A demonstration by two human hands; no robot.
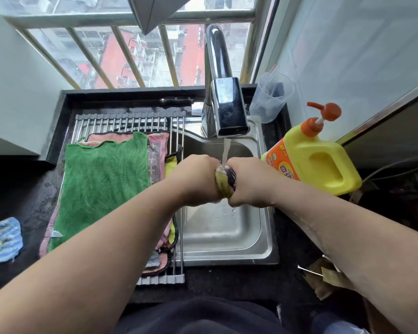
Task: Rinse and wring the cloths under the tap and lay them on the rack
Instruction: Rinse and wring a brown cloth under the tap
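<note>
While water from the tap (pixel 229 112) falls into the sink (pixel 227 237), left hand (pixel 196 182) and right hand (pixel 249 182) clench the twisted cloth (pixel 223 180), lying crosswise fist to fist; the rack (pixel 121 124) holds a green cloth (pixel 101 184).

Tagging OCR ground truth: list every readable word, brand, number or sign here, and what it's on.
"KEON" (a tentative read): white letters on the orange label of the yellow plastic pump bottle.
Larger white characters on the same label: too blurred to read.
Chrome tap, clear plastic cup, green cloth: no text seen.
</note>
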